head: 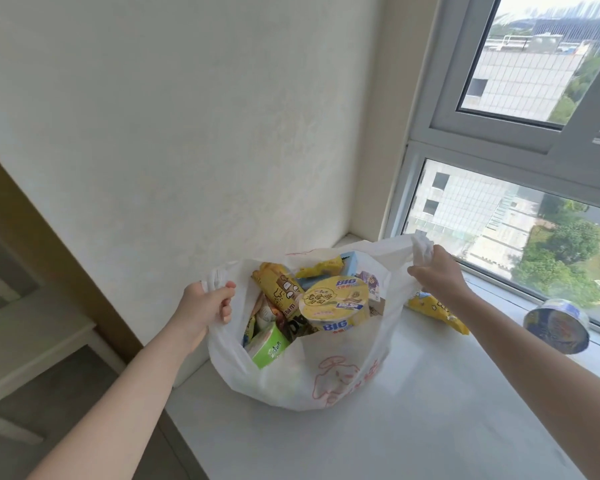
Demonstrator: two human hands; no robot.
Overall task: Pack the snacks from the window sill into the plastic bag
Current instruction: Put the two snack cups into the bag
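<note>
Beside the bag on the sill, we clamp a handle in each hand, left hand and right hand spread apart, the yellow packet and noodle bowl nearest our right.

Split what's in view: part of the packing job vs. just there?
Job:
plastic bag, a handle in each hand: left hand, right hand
yellow noodle cup inside
yellow snack packet and blue noodle bowl, on the sill

Just there:
window
wall
</note>
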